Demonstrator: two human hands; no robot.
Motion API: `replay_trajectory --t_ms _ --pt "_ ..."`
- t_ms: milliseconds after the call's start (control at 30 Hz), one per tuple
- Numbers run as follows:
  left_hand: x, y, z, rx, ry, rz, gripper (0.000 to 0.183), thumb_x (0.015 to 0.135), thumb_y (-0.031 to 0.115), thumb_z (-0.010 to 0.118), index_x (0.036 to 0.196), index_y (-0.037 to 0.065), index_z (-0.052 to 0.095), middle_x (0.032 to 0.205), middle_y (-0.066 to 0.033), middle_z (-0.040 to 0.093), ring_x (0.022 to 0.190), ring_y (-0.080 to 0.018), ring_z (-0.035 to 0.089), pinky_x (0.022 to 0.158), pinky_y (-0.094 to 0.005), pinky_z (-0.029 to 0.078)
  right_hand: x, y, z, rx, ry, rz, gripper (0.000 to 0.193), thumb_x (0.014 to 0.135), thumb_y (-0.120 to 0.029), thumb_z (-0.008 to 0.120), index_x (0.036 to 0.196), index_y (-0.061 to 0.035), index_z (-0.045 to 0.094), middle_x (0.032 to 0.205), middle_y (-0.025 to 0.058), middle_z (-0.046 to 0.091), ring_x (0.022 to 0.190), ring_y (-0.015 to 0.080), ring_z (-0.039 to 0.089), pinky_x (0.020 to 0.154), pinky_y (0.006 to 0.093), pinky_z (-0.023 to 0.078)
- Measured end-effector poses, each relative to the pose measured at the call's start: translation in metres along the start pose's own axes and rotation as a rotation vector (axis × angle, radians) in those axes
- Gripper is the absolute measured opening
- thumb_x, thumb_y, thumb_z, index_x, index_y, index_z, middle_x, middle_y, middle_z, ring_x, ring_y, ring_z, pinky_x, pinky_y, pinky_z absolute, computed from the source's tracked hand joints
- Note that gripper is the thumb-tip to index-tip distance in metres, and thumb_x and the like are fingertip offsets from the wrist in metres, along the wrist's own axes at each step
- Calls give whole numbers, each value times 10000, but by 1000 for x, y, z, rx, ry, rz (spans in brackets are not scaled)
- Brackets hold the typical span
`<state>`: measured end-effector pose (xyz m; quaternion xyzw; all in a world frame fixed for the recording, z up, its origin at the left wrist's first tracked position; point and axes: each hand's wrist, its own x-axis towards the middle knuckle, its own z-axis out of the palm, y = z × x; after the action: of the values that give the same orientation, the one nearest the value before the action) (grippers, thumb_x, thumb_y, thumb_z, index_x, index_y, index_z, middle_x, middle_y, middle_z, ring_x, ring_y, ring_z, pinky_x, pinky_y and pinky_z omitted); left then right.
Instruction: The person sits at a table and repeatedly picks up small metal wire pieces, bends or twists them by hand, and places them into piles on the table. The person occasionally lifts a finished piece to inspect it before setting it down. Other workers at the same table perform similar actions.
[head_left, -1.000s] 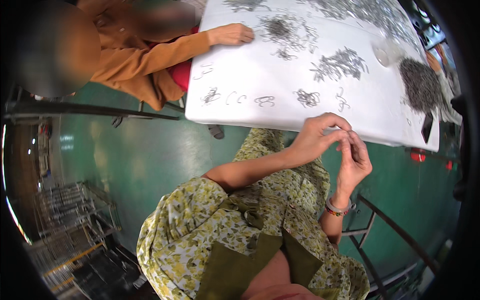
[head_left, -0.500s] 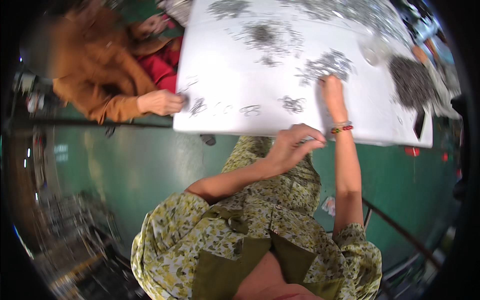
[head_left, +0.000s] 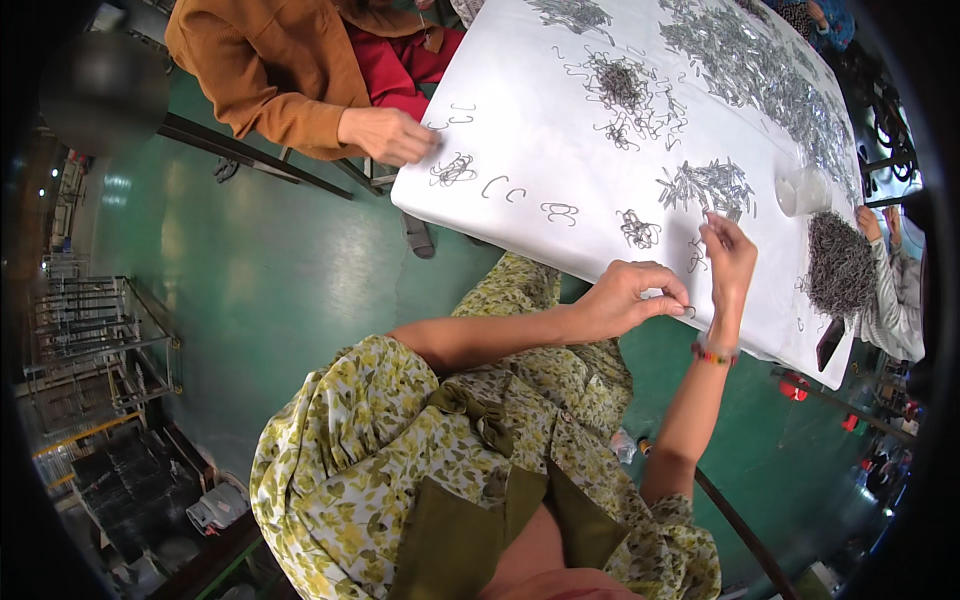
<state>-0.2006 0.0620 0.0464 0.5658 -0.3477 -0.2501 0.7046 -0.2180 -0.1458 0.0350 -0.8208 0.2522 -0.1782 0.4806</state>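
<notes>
At the near edge of the white table, my left hand [head_left: 630,298] pinches a small curved metal hook [head_left: 690,311] between thumb and fingertips. My right hand [head_left: 730,250], with a beaded bracelet at its wrist, is closed above the tabletop just right of it. A small metal piece shows at its fingertips, too small to name. Beyond those fingers lies a pile of short silvery metal pieces [head_left: 706,186]. Some wire hooks [head_left: 697,257] lie beside the right hand, and a small heap of hooks [head_left: 638,229] sits further left.
The white table [head_left: 530,130] carries a big spread of metal pieces [head_left: 745,70], a dense dark heap [head_left: 838,265], a clear plastic tub [head_left: 803,191] and a dark phone-like slab [head_left: 830,343]. At the left, a co-worker's hand [head_left: 388,135] reaches over the table edge; another person's sleeve [head_left: 893,305] is at right.
My right hand has drawn back from the silvery pile toward my left hand, with a small piece at its fingertips. My view has turned, so the table appears tilted.
</notes>
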Motion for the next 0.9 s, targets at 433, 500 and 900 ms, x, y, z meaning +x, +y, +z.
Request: replay_trajectory --t_ms 433,500,900 --pt "15 5 -2 -147 13 -94 127 849 96 666 946 15 682 883 -46 690 860 -90 619 783 -256 494 -105 -65 -18 442 48 -215 185 781 129 650 942 39 674 857 133 635 663 139 570 560 237 475" --pt "15 4 -1 -177 12 -81 121 847 94 668 938 16 686 871 -47 690 851 -90 620 779 -257 495 -106 -66 -18 412 54 -219 183 784 125 651 943 38 672 859 134 636 663 139 569 564 238 472" --pt "-3 4 -18 115 -34 33 161 819 133 698 950 40 694 968 -73 687 938 -175 628 820 -298 498 -121 -65 -12 457 102 -126 145 807 102 644 936 39 657 854 143 660 673 130 571 548 223 437"
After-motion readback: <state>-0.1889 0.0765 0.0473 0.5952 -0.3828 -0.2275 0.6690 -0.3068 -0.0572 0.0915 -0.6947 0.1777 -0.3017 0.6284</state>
